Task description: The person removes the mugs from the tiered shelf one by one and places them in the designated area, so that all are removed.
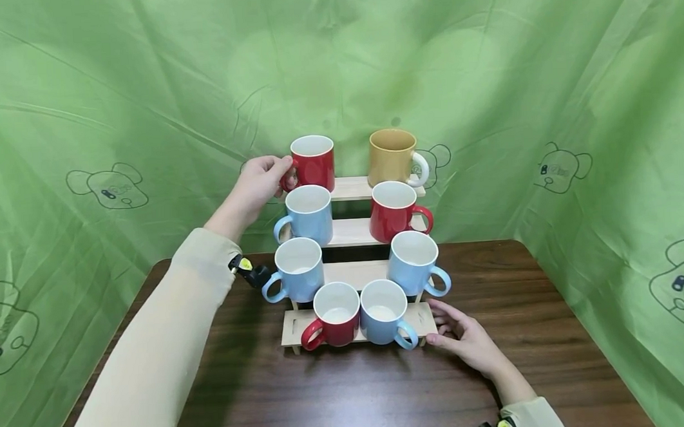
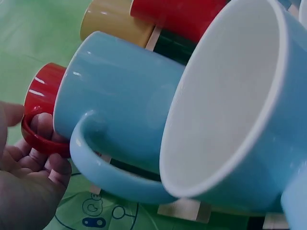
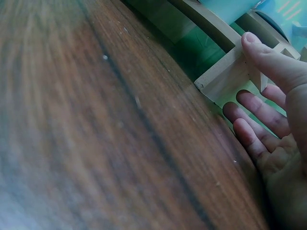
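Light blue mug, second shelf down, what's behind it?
A red mug, held by the left hand. The light blue mug hides some of the red mug's base and the top shelf.

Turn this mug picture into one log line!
left hand: holds top red mug by handle | right hand: touches rack at lowest step | mugs: eight, upright

You face green cloth (image 1: 334, 65) (creased, with outlined animal heads (image 1: 559, 170)) behind a brown wooden surface (image 1: 534, 332) reflecting pale light (image 1: 340, 407).
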Tool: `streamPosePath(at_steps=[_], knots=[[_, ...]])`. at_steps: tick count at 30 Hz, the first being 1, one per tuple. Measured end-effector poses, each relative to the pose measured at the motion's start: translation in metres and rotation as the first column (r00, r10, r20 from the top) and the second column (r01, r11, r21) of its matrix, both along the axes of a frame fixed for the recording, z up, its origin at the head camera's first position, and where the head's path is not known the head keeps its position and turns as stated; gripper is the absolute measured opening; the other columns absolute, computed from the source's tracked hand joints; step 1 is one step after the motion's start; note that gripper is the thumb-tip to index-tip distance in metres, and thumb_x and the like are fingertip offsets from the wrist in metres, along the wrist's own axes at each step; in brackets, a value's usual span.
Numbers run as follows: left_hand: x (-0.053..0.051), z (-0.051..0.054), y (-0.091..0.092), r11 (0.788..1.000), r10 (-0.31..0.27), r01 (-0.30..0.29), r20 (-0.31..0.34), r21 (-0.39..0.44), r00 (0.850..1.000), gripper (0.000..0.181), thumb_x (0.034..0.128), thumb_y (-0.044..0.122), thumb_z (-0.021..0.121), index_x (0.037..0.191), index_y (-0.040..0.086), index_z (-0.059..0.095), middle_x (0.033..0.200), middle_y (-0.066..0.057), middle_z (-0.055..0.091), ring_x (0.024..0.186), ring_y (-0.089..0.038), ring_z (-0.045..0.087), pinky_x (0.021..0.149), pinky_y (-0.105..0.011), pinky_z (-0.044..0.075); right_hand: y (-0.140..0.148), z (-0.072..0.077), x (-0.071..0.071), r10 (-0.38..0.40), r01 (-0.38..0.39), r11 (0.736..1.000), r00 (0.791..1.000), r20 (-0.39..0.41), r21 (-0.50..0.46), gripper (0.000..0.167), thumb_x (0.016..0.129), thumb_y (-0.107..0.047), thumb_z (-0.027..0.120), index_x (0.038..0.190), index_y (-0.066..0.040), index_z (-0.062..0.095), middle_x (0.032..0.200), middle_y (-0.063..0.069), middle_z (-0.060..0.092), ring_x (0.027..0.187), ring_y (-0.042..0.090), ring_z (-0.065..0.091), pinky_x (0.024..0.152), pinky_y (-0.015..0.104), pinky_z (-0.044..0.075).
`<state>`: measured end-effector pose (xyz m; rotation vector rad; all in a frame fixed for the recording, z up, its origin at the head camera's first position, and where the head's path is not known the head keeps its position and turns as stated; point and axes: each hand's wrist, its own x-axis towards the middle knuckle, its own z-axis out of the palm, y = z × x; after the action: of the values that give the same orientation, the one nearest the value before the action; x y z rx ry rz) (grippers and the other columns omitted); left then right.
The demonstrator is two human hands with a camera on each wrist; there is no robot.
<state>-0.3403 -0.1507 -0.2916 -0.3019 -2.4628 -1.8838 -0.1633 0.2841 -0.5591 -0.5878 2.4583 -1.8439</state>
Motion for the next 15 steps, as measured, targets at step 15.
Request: streamPosePath(at_steps=[15], knots=[[0.0023,0.0013,0.0059,0.997,-0.040,0.037,0.058,0.063,0.998,0.041,0.1180,0.034,0.049,0.109,-0.004,0.059,0.083,-0.002,0.056,0.086,-0.019,0.051,0.075,-0.033,0.040,0.0011,0.0014,-0.0006,0.012,-0.012,1.000,1.000,0.003,-0.013,0.070,0.097,0.001,0.081,0.159,0.003,0.049,0.133,0.023,0.069,0.114,0.015,0.069,0.091,0.023,0.057]])
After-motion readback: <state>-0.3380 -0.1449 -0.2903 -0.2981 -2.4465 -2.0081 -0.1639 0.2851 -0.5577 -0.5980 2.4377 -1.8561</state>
